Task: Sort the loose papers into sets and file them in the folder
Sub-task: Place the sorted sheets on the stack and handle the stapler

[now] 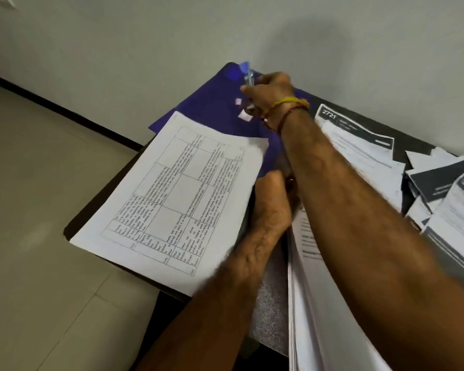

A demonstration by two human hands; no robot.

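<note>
Dark table against a pale wall, tiled floor to its left

The table point(97, 210) has a dark top with a rounded near-left corner; its far edge meets the plain grey-white wall point(145, 49). A black skirting strip point(64, 111) runs along the wall's foot down to the table's left edge. Pale beige floor tiles point(38, 210) with faint joints fill the left side. A grey speckled surface point(269, 311) shows at the table's near edge.
</note>
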